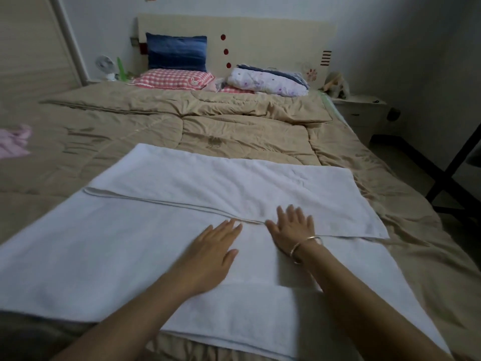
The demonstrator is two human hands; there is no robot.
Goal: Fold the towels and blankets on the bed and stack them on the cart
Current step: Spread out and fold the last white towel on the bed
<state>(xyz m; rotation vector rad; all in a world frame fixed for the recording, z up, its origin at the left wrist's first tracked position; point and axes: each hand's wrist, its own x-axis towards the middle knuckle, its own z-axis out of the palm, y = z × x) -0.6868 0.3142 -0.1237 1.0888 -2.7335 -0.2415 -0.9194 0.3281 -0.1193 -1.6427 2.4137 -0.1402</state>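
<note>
White towel (182,230) spread across bed (234,131), far half already folded toward me. Left hand (212,252) and right hand (292,230) flat at fold edge, fingers straight, gripping nothing. I reckon pressing crease. Cart not visible.

We counted one white towel (156,243), one tan quilt (234,131), one flowered blanket (268,82), one blue pillow (177,52), one pink checked pillow (171,78) in full sight, one pink cloth (13,142), one small fan (104,63), one bedside cabinet (361,110), and two hands, the left hand (210,254) and the right hand (294,230), with one bangle (299,250).
</note>
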